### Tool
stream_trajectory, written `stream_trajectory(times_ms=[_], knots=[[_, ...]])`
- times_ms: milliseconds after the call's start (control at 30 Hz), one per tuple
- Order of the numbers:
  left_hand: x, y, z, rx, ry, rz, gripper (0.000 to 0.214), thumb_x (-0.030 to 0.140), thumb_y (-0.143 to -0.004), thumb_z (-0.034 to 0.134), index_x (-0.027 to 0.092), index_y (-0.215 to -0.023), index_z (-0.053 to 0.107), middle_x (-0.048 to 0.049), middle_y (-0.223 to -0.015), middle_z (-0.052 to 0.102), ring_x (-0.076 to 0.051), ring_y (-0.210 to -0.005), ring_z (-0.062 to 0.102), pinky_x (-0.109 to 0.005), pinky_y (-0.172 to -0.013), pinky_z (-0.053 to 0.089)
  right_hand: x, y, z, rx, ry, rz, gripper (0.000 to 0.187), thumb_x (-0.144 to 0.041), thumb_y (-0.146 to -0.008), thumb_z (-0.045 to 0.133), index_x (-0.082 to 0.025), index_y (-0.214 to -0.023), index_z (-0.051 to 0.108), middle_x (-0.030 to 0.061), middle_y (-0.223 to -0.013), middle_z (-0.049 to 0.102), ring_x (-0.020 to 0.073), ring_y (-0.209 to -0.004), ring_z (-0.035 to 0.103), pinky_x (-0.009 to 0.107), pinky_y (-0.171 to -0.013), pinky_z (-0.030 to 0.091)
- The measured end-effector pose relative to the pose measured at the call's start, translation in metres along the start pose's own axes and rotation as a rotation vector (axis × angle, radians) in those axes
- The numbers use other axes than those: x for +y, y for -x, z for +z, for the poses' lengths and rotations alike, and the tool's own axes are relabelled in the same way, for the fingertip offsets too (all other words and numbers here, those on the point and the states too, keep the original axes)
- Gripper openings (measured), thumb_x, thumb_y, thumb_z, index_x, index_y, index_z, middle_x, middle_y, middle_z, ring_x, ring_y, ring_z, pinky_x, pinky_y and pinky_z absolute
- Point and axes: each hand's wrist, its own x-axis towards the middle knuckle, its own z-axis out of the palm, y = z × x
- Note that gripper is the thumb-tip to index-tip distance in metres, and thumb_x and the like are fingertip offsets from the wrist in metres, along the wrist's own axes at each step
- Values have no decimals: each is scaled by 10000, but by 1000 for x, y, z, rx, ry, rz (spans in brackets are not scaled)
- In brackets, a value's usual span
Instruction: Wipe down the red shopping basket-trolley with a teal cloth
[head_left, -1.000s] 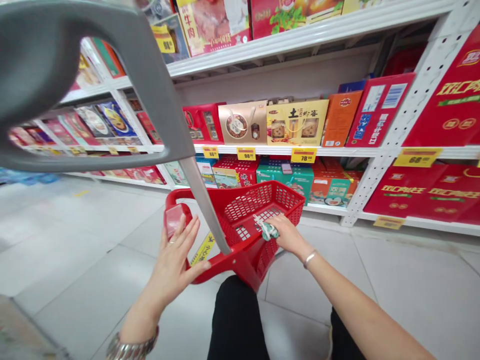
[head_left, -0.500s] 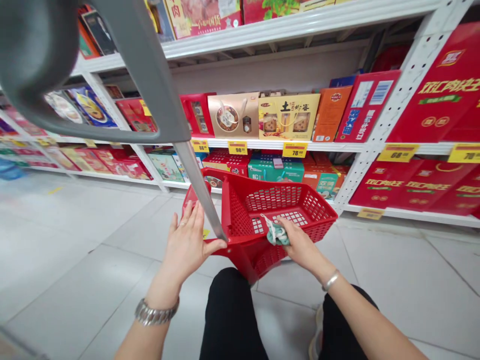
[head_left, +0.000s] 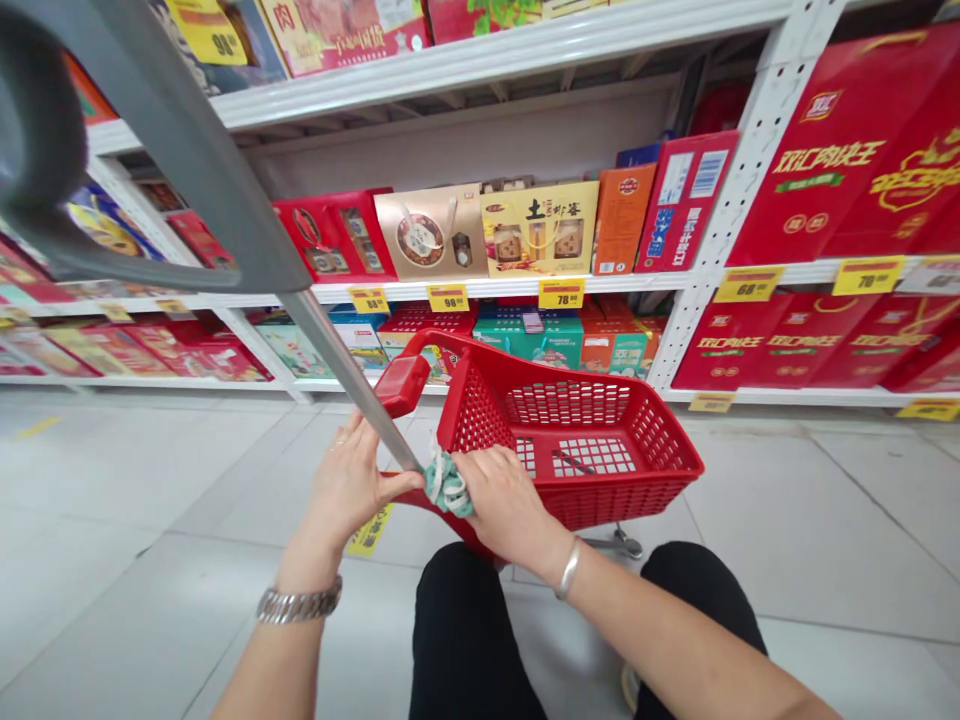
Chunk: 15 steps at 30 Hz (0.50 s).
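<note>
A red plastic shopping trolley [head_left: 570,397] with perforated basket walls stands in front of me. Its silver pole [head_left: 349,375] rises at a slant to a large grey handle [head_left: 217,180] at the upper left. My left hand [head_left: 351,490] is open beside the pole's lower end, fingers stretched out and thumb spread towards its base; whether it touches the pole I cannot tell. Bunched in my right hand [head_left: 504,500] is a green-and-white cloth [head_left: 448,486], pressed against the red rim right by the foot of the pole. Part of the cloth is hidden under the fingers.
White shelves [head_left: 525,290] with boxed goods and yellow price tags [head_left: 561,294] run along behind the trolley. Large red gift boxes [head_left: 810,150] stand at the right. A caster wheel [head_left: 628,543] shows under the basket, above the tiled floor [head_left: 135,500]. My knees [head_left: 469,630] are close below.
My right hand has moved left with the cloth, from the basket's near side to the foot of the pole. My left hand stays by the pole. The view has shifted slightly right.
</note>
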Motion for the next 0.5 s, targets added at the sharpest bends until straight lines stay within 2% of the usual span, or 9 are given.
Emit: stream_trajectory(times_ms=[133, 233, 400, 500], knots=[[0, -2, -4, -18, 39, -9, 888, 684, -728, 668, 153, -1412, 472, -180, -1452, 580, -386, -1435, 425, -520, -1122, 419, 20, 28, 8, 65, 48, 15, 471, -20, -883, 466, -162, -1323, 561, 121, -1176, 671, 243, -1077, 571, 445, -1090, 369], [0, -3, -4, -29, 63, -19, 819, 652, -743, 657, 158, -1377, 499, -181, -1454, 580, -375, -1440, 422, -513, -1123, 420, 53, 61, 6, 55, 101, 93, 559, 16, -837, 437, -173, -1344, 573, 135, -1230, 670, 261, -1152, 566, 485, -1131, 329], [3, -5, -8, -42, 73, -58, 750, 586, -761, 633, 134, -1348, 524, -195, -1459, 568, -367, -1432, 436, -491, -1126, 427, 132, 123, -29, -6, 211, 262, 675, 42, -752, 426, -206, -1354, 604, 125, -1263, 682, 273, -1235, 565, 531, -1183, 262], [8, -6, -12, -57, 69, -77, 706, 528, -800, 600, 129, -1374, 502, -189, -1496, 531, -352, -1435, 434, -490, -1128, 426, 172, 149, -56, 14, 273, 374, 668, 51, -727, 417, -228, -1290, 644, 105, -1259, 693, 271, -1257, 567, 577, -1195, 226]])
